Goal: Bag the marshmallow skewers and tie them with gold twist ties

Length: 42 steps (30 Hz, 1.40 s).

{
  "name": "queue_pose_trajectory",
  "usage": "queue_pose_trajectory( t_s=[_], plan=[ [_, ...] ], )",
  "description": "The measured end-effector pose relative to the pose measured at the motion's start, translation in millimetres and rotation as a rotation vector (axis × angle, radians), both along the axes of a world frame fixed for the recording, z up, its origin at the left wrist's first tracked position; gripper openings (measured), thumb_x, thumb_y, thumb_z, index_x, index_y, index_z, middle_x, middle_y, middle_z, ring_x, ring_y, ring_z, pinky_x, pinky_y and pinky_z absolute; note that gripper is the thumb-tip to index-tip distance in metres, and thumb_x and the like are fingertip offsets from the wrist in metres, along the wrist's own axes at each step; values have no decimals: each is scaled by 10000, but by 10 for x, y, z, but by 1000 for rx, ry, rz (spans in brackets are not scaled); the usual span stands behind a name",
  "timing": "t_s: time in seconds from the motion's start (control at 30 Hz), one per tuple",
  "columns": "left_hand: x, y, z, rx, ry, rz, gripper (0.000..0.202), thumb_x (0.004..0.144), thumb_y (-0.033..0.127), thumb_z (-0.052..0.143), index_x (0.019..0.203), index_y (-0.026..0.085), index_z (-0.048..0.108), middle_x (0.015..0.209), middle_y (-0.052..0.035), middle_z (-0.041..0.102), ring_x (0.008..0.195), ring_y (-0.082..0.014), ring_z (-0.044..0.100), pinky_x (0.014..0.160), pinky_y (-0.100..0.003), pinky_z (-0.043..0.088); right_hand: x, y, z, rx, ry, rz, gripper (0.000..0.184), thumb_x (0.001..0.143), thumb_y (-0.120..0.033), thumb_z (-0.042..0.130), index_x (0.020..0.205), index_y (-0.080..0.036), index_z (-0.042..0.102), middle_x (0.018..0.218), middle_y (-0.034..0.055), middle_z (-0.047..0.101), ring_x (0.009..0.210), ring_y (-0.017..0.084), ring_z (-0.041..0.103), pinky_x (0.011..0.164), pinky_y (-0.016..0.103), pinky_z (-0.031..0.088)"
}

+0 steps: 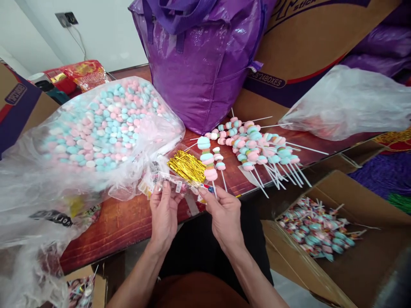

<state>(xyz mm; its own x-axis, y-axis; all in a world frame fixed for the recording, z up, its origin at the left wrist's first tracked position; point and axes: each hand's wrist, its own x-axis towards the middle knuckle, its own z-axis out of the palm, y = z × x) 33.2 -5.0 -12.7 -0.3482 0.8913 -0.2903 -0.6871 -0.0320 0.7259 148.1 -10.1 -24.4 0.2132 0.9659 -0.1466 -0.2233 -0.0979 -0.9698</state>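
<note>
Clear, printed plastic is pinched in the left hand, whose thumb presses the wrapper against the fingers; taking the space between the hands as the clock's centre, that hand sits at nine. At three, the right hand has thumb and forefinger closed together, seemingly around the stick of a pink-and-blue candy skewer, whose sweets rise toward one o'clock; the wrapper's far end reaches this thumb too. A smaller skewer lies just beyond at one. The step in hand looks like bringing wrapper and skewer together, with the sweets apparently outside the plastic. The next move would call for spreading the wrapper's mouth and keeping the stick steady, so the soft pieces pass in without snagging. Gold twist ties, near at twelve, are well placed for fastening. Unwrapped skewers lie heaped between one and two on the table, a bag of loose sweets spreads between ten and eleven, and finished-looking pieces fill part of a cardboard box between three and four.
</note>
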Motion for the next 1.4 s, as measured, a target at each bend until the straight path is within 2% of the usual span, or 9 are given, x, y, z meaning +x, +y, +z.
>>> queue_pose_trajectory(
  t_s=[0.13, 0.33, 0.57, 0.67, 0.83, 0.9, 1.0, 1.17, 1.4],
  plan=[
    [-98, -1, -26, -19, 74, 87, 223, 661, 285, 875, 749, 170, 705, 794, 19, 710, 705, -95, 629, 698, -219, 521, -3, -22, -17, 9, -83, 31, 419, 814, -450, 730, 593, -176, 501, 574, -67, 329, 554, 80, 230, 488, 229, 231],
    [-98, 11, -82, -39, 86, 142, 308, 734, 457, 803, 821, 172, 725, 821, -2, 699, 665, -88, 594, 567, -188, 460, -26, -27, -68, 3, -122, 29, 479, 861, -459, 677, 579, -199, 390, 595, -63, 257, 571, 84, 197, 489, 236, 192],
    [-185, 62, -139, -51, 104, 102, 265, 617, 312, 896, 710, 150, 709, 682, 40, 620, 587, -51, 527, 562, -161, 443, 27, -2, -111, 26, -201, 18, 514, 845, -435, 694, 577, -212, 315, 607, -60, 240, 587, 87, 216, 503, 234, 200],
    [-169, 92, -107, -64, 30, 140, 249, 628, 296, 893, 724, 160, 707, 733, 32, 660, 619, -56, 558, 547, -159, 430, -11, -8, -83, 25, -173, 29, 501, 844, -443, 688, 571, -211, 338, 585, -65, 241, 568, 84, 202, 492, 239, 185],
    [-102, 64, -35, -39, -19, 129, 357, 707, 440, 835, 952, 200, 738, 1019, -25, 726, 807, -108, 642, 647, -206, 501, -26, 22, -13, 36, -157, -2, 498, 852, -443, 671, 563, -213, 337, 573, -66, 243, 558, 84, 198, 481, 241, 177],
    [-82, 16, -15, -45, -31, 59, 347, 728, 469, 812, 916, 188, 732, 945, -23, 724, 761, -101, 633, 660, -215, 511, 0, 56, 22, 51, -180, -24, 502, 850, -432, 671, 564, -216, 320, 579, -66, 236, 562, 84, 197, 482, 240, 181],
    [-53, -44, 8, -77, -34, -38, 262, 718, 371, 840, 816, 164, 712, 833, -4, 708, 715, -92, 623, 700, -234, 530, 34, 93, 69, 101, -226, 0, 486, 846, -397, 668, 557, -211, 325, 592, -61, 242, 572, 84, 208, 492, 235, 200],
    [9, -12, 21, -150, -105, -9, 248, 645, 253, 886, 774, 155, 698, 767, 25, 695, 639, -65, 599, 657, -210, 515, -1, 102, 75, 110, -221, 18, 489, 846, -412, 679, 546, -201, 355, 593, -57, 262, 573, 85, 225, 500, 235, 216],
    [5, 89, -6, -163, -142, 7, 267, 669, 292, 877, 787, 157, 680, 761, 25, 696, 650, -68, 622, 661, -205, 505, 80, 115, -44, 47, -6, -102, 525, 924, -543, 574, 550, -179, 519, 498, -69, 283, 482, 81, 201, 464, 262, 166]
  ],
)
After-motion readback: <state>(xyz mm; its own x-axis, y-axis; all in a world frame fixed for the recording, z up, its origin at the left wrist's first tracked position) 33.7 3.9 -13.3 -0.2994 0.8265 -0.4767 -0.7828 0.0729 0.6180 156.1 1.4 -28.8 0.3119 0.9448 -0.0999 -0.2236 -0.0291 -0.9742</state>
